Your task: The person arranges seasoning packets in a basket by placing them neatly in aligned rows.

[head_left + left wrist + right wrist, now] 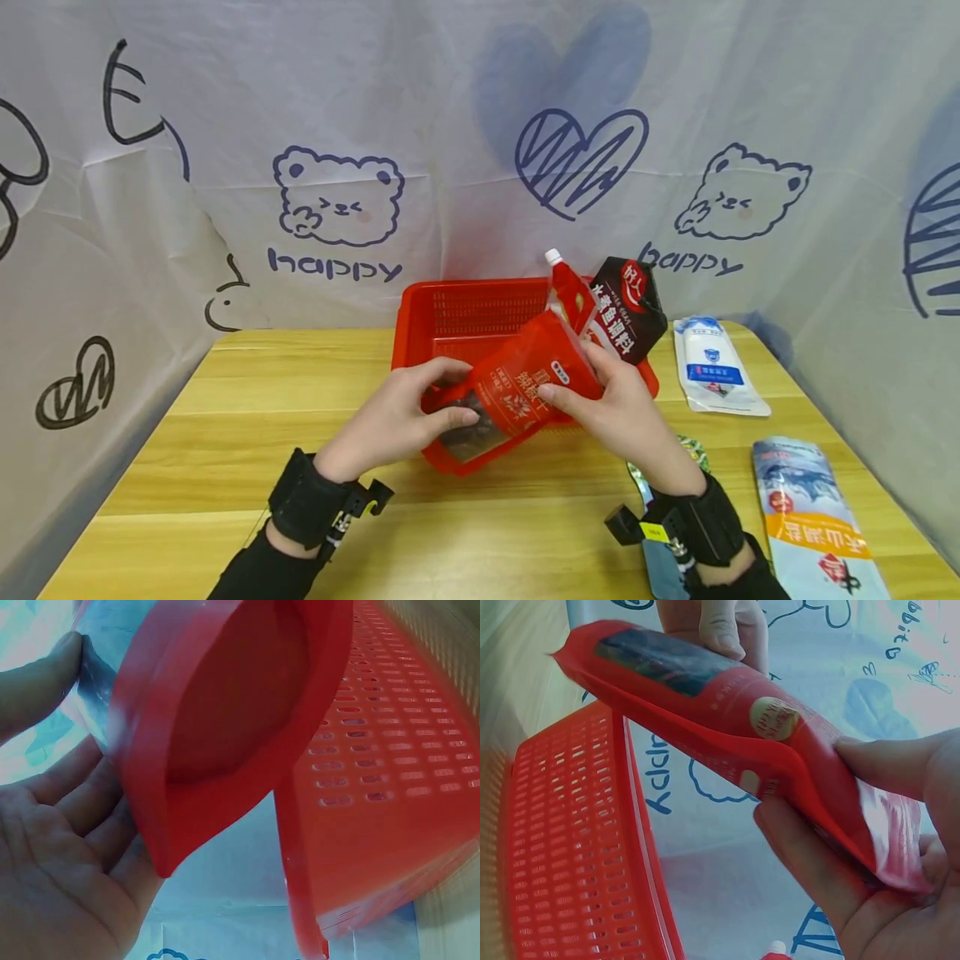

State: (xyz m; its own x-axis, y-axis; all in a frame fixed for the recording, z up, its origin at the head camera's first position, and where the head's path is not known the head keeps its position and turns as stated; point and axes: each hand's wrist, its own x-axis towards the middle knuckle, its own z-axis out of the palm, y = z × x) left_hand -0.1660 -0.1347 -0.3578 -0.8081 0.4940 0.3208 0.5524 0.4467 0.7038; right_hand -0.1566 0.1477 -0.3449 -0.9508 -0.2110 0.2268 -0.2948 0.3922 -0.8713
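Pinching 1 red pouch (517, 392) from its opposite ends, the 2 hands, left hand (405, 412) and right hand (626, 408), hold it across the front of the red basket (404, 329); its label seems to read 辣椒干. A black packet (630, 312), leaning at the basket's right end, says 水煮鱼调料. On the worktop (247, 400), 1 bag (813, 508) shows 天山湖盐. Behind, the cloth (450, 92) says "happy" 2 times.

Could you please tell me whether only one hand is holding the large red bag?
No, in the head view the left hand and right hand both grip the large red bag.
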